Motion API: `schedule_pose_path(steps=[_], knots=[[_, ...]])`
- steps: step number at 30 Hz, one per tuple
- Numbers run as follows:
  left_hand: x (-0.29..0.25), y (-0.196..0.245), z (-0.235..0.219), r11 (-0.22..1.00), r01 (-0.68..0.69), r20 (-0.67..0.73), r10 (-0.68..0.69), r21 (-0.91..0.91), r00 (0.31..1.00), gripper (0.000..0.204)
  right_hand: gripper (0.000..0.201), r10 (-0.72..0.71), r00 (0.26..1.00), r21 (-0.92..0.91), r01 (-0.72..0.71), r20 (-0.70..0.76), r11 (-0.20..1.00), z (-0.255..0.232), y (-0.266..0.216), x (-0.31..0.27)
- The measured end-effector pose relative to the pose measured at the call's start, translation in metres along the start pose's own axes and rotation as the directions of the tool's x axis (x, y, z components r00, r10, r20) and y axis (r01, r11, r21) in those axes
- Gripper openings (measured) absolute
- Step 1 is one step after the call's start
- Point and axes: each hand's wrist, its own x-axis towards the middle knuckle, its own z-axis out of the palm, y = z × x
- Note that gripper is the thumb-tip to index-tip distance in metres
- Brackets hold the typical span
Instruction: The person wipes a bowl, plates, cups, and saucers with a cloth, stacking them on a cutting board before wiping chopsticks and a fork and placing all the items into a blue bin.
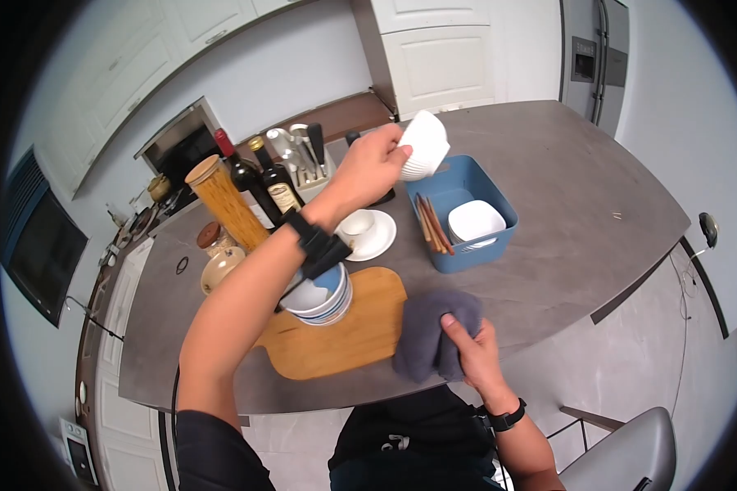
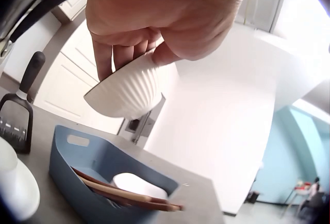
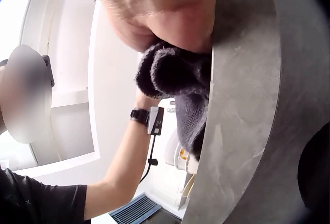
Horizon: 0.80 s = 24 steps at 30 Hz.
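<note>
In the head view my left hand point(image 1: 370, 169) grips a white ribbed bowl point(image 1: 425, 147) by its rim, tilted on its side above the far left edge of a blue bin point(image 1: 487, 255). The left wrist view shows fingers and thumb pinching the bowl point(image 2: 129, 91). Inside the bin are a white bowl point(image 1: 477, 221) and several wooden chopsticks point(image 1: 434, 225). Near the table's front edge, my right hand point(image 1: 477, 353) holds a bunched grey towel point(image 1: 427, 331), thumb on top. The towel point(image 3: 175, 72) partly hides the right fingers in the right wrist view.
A wooden cutting board point(image 1: 336, 352) bears stacked bowls point(image 1: 327, 311), partly behind my left forearm. Beyond them are a white cup on a saucer point(image 1: 382, 237), wine bottles point(image 1: 282, 184), a tall pasta jar point(image 1: 225, 200) and a utensil holder point(image 1: 311, 184). A chair point(image 1: 630, 450) stands at the right.
</note>
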Motion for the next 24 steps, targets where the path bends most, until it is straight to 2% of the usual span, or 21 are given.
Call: schedule_pose_path(steps=[1, 3, 4, 5, 6, 7, 8, 9, 10, 11, 13, 14, 15, 16, 17, 18, 19, 20, 21, 22, 24], knots=[[-0.021, 0.005, -0.014, 0.991, 0.047, -0.027, -0.050, -0.124, 0.998, 0.026, 0.028, -0.004, 1.000, 0.004, 0.004, 0.015, 1.000, 0.004, -0.002, -0.001], [-0.068, 0.007, -0.030, 0.882, 0.058, -0.007, -0.069, -0.467, 0.998, 0.030, 0.039, -0.137, 0.972, 0.148, 0.167, -0.194, 0.975, 0.017, -0.009, -0.010], [-0.094, 0.015, -0.037, 0.819, 0.071, 0.021, -0.072, -0.570, 0.997, 0.030, 0.048, -0.219, 0.937, 0.120, 0.259, -0.273, 0.958, 0.028, -0.011, -0.017], [-0.122, 0.023, -0.042, 0.740, 0.091, 0.049, -0.078, -0.666, 0.996, 0.030, 0.053, -0.348, 0.917, 0.062, 0.365, -0.192, 0.929, 0.043, -0.025, -0.026], [-0.149, 0.027, -0.043, 0.738, 0.156, 0.068, -0.148, -0.657, 0.987, 0.030, 0.059, -0.468, 0.878, 0.015, 0.472, -0.105, 0.882, 0.056, -0.038, -0.031], [-0.174, 0.036, -0.043, 0.716, 0.215, 0.112, -0.189, -0.664, 0.975, 0.031, 0.059, -0.520, 0.846, -0.081, 0.530, 0.119, 0.844, 0.057, -0.039, -0.031], [-0.199, 0.044, -0.043, 0.692, 0.275, 0.156, -0.231, -0.668, 0.960, 0.033, 0.060, -0.607, 0.749, -0.161, 0.655, 0.264, 0.738, 0.074, -0.046, -0.028], [-0.221, 0.054, -0.038, 0.689, 0.285, 0.152, -0.249, -0.666, 0.957, 0.034, 0.064, -0.672, 0.624, -0.194, 0.773, 0.399, 0.604, 0.091, -0.052, -0.025], [-0.244, 0.064, -0.036, 0.863, 0.107, 0.005, -0.120, -0.494, 0.993, 0.041, 0.065, -0.482, 0.570, -0.529, 0.816, 0.665, 0.233, 0.105, -0.077, -0.032], [-0.258, 0.066, -0.039, 0.889, 0.087, 0.020, -0.088, -0.450, 0.996, 0.046, 0.066, -0.509, 0.541, -0.587, 0.806, 0.670, 0.084, 0.124, -0.075, -0.037], [-0.286, 0.070, -0.044, 0.932, 0.038, 0.049, -0.022, -0.361, 0.999, 0.056, 0.063, -0.508, 0.540, -0.574, 0.812, 0.671, 0.106, 0.136, -0.077, -0.034], [-0.294, 0.068, -0.041, 0.825, 0.152, 0.089, -0.123, -0.544, 0.988, 0.050, 0.062, -0.505, 0.538, -0.566, 0.817, 0.675, 0.114, 0.142, -0.076, -0.031], [-0.300, 0.067, -0.041, 0.670, 0.251, 0.148, -0.207, -0.699, 0.967, 0.044, 0.055, -0.508, 0.627, -0.494, 0.779, 0.591, 0.387, 0.143, -0.070, -0.025], [-0.307, 0.065, -0.049, 0.729, 0.323, 0.208, -0.247, -0.604, 0.946, 0.037, 0.050, -0.473, 0.719, -0.378, 0.680, 0.509, 0.628, 0.144, -0.067, -0.021], [-0.314, 0.063, -0.056, 0.778, 0.385, 0.267, -0.285, -0.497, 0.921, 0.029, 0.050, -0.469, 0.717, -0.376, 0.681, 0.516, 0.628, 0.146, -0.068, -0.021], [-0.318, 0.061, -0.056, 0.767, 0.337, 0.229, -0.251, -0.546, 0.941, 0.025, 0.046, -0.243, 0.874, -0.278, 0.379, 0.420, 0.883, 0.149, -0.070, -0.020], [-0.321, 0.059, -0.054, 0.752, 0.287, 0.193, -0.213, -0.593, 0.958, 0.020, 0.045, 0.035, 0.935, -0.135, 0.014, 0.354, 0.991, 0.149, -0.071, -0.020], [-0.324, 0.056, -0.052, 0.751, 0.282, 0.194, -0.205, -0.597, 0.959, 0.020, 0.049, 0.094, 0.917, -0.065, -0.075, 0.387, 0.995, 0.147, -0.063, -0.014], [-0.327, 0.053, -0.049, 0.718, 0.235, 0.143, -0.187, -0.655, 0.972, 0.021, 0.049, 0.090, 0.921, -0.069, -0.069, 0.379, 0.995, 0.148, -0.058, -0.011], [-0.331, 0.050, -0.046, 0.680, 0.186, 0.092, -0.172, -0.709, 0.981, 0.021, 0.053, 0.200, 0.903, 0.085, -0.250, 0.381, 0.964, 0.149, -0.053, -0.009], [-0.340, 0.044, -0.044, 0.731, 0.156, 0.061, -0.155, -0.665, 0.986, 0.019, 0.057, 0.330, 0.795, 0.389, -0.554, 0.508, 0.736, 0.151, -0.041, -0.002]])
